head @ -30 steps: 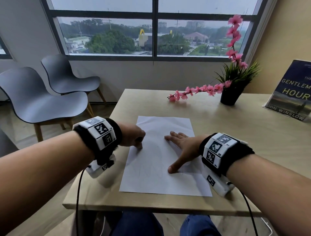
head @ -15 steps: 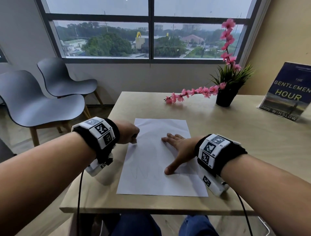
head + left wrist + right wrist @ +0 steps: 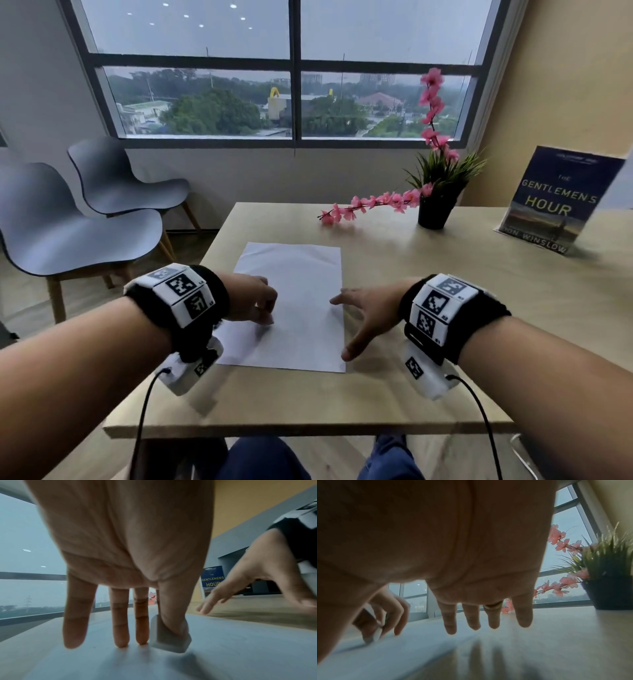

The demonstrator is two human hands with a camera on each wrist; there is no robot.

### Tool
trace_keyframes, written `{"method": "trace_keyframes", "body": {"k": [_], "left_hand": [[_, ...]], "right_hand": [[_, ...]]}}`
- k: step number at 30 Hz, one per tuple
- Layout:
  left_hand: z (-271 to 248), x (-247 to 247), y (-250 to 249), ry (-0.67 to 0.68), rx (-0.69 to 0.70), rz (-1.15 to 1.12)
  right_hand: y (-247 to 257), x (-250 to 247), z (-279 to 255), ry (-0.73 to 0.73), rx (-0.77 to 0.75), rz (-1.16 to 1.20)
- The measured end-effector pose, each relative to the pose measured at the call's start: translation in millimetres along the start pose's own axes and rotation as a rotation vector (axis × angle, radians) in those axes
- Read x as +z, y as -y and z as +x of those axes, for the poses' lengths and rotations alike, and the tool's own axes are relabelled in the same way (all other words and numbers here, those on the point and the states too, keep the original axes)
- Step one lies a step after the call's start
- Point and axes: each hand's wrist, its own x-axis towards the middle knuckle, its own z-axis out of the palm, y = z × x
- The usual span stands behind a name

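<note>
White paper sheet (image 3: 294, 301) is lying flat on the wooden table (image 3: 445, 308), long side running away from the person, near the front edge.

Left hand (image 3: 251, 298) is working over the sheet's left half. Thumb and a finger behind it are pinching a small pale eraser (image 3: 169, 639), one corner pressing down onto the paper. The other three fingers (image 3: 120, 622) are pointing straight down, slightly apart, tips at or just above the sheet.

Right hand (image 3: 368, 308) is hovering at the sheet's right edge, palm down, holding nothing. Its fingers (image 3: 450, 616) are straight and loosely spread, the thumb reaching toward the near right corner. Shadows under the tips are suggesting a gap; cannot tell whether any tip is touching paper.

Judgement: rubbing-out step is under way, and the sheet is looking poorly anchored. The next move is calling for the right palm to settle flat on the paper beside the eraser, pinning it, then short light strokes so the sheet is not sliding or buckling.

Potted plant (image 3: 434, 212) and a propped book (image 3: 555, 202) are standing well apart, far right.
</note>
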Motion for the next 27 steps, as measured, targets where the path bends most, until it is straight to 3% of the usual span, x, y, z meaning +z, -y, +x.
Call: {"method": "trace_keyframes", "body": {"k": [4, 8, 15, 27], "left_hand": [[0.5, -3.6, 5.9, -0.025, -0.022, -0.022], [4.9, -11.7, -5.7, -0.149, -0.006, -0.061], [21.3, -25.1, -52.2, -0.11, 0.071, -0.09], [24.0, -25.1, -66.1, -0.017, 0.114, 0.062]], "right_hand": [[-1.6, 10.7, 4.0, -0.034, -0.008, 0.022], [2.0, 13.5, 12.8, -0.045, 0.001, 0.05], [2.3, 21.4, 21.9, -0.041, 0.048, 0.091], [1.3, 21.2, 26.6, 0.017, -0.005, 0.037]]}}
